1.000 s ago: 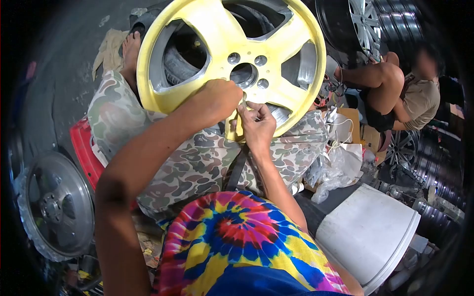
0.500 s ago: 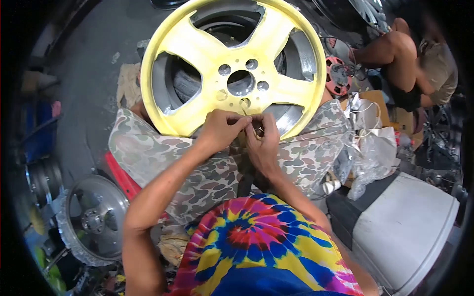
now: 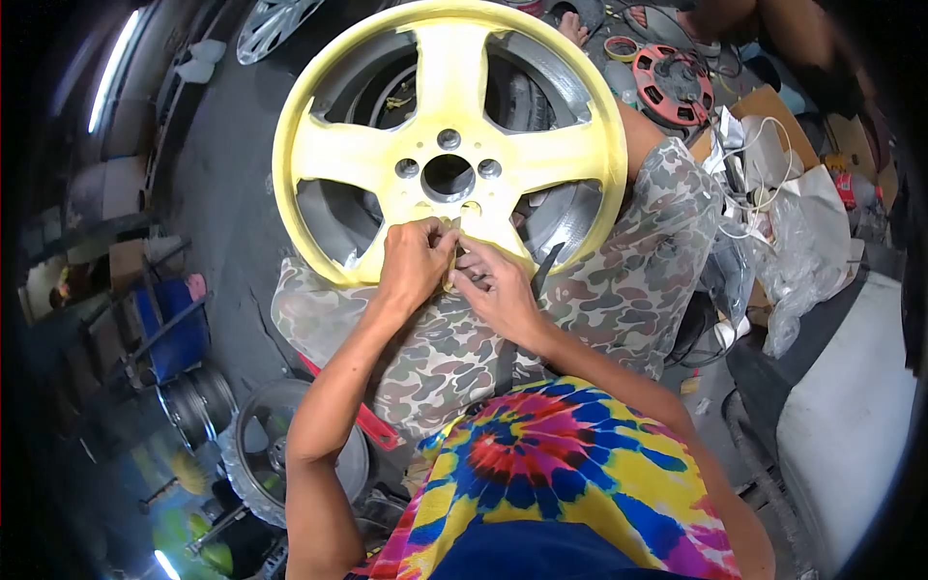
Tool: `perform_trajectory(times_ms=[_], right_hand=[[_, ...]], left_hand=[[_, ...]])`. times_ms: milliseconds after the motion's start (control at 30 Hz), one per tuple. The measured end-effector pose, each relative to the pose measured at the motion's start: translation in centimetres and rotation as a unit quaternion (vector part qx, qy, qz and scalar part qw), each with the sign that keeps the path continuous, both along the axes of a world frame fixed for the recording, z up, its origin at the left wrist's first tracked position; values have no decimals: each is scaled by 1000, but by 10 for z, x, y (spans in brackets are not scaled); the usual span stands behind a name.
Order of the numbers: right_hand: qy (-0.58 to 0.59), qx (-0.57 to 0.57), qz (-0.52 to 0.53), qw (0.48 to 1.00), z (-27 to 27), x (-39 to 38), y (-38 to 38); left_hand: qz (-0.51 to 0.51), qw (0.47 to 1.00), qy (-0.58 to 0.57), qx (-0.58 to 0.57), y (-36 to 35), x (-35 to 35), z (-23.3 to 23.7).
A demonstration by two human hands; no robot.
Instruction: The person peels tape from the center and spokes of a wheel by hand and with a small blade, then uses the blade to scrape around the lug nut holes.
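Yellow wheel [image 3: 451, 77] on camouflage trousers [image 3: 628, 290], left hand [image 3: 414, 263] and right hand [image 3: 500, 290] pinching near its hub, grip contents unclear, one red reel [image 3: 674, 85] beyond, one film-edged wheel [image 3: 290, 449] lower left.

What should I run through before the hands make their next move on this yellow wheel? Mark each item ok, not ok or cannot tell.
1. Wheel supported: ok, its near edge lies over the camouflage trousers.
2. Both hands in position: ok, left hand and right hand are close together below the centre hole.
3. Grip on any small piece between the fingertips: cannot tell, the fingers hide it.
4. Centre hole in view: ok, no hand covers it.
5. Co-worker's leg apart from the wheel: ok.
6. Area on the right uncluttered: not ok, clear plastic and a red reel are there.
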State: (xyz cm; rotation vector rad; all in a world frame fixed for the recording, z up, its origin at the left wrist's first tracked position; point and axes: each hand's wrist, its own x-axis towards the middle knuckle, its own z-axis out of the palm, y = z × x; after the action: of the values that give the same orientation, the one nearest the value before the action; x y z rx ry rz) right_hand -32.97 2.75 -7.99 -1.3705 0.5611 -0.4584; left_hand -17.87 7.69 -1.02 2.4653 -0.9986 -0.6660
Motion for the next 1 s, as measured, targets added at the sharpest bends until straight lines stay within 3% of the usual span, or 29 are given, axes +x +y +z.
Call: perform_trajectory(times_ms=[100, 367, 533, 833, 1000], right_hand=[[4, 46, 3, 999, -4, 6, 4], [-12, 137, -16, 990, -10, 11, 15], [-43, 291, -49, 955, -1, 21, 20], [-49, 248, -49, 966, -13, 23, 24], [-8, 255, -43, 966, -2, 15, 18]], left_hand=[[-51, 996, -63, 35, -12, 0, 9], [-104, 990, -92, 28, -20, 1, 9], [-143, 983, -106, 34, -23, 7, 6], [-156, 972, -163, 71, -26, 3, 0], [-62, 995, -71, 32, -24, 5, 2]])
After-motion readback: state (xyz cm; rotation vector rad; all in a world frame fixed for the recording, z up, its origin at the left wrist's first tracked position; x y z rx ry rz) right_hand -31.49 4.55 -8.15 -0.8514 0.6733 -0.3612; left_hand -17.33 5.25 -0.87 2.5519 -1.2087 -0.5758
